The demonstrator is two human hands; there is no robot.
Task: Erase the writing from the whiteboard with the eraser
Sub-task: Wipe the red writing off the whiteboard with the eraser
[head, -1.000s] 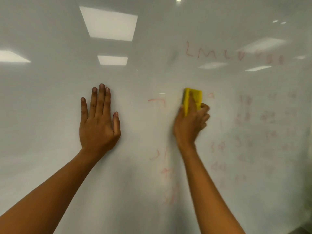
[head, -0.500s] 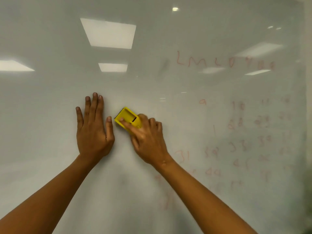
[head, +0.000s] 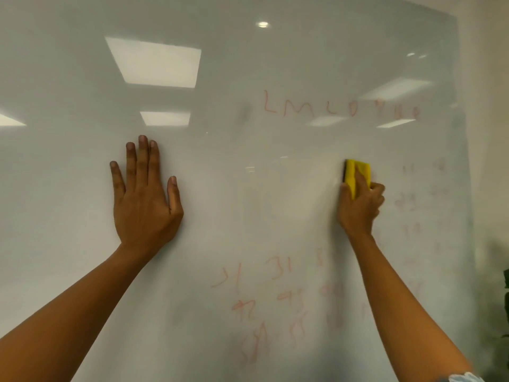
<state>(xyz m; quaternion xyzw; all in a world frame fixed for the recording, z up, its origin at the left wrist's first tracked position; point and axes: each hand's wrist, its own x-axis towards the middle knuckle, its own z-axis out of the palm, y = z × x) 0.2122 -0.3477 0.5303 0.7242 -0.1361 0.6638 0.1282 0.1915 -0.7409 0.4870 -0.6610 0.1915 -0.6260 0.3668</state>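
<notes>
Since half a second ago your right hand (head: 359,208) has swept the upright yellow eraser (head: 356,175) rightward across the whiteboard (head: 248,188); it grips it beside faint writing (head: 407,201) further right. Your left hand (head: 144,194) lies flat, open.

The picture is evenly and softly lit, rather dim and grey, with no hard shadows. The light comes from ceiling panels behind the person, and they are reflected on the glossy whiteboard (head: 248,188): one large bright rectangle (head: 154,62) at the upper left, a smaller one (head: 165,118) under it, a round spot (head: 263,24) near the top, and weaker streaks at the upper right. This glare washes out the surface and makes the red writing (head: 341,107) pale. Only a faint shadow lies beside the left hand (head: 146,199) and the right hand (head: 359,208). The whole frame is a little soft; the writing at the far right is blurred and not readable. The straight board edge at the right bends slightly, from the wide lens.
</notes>
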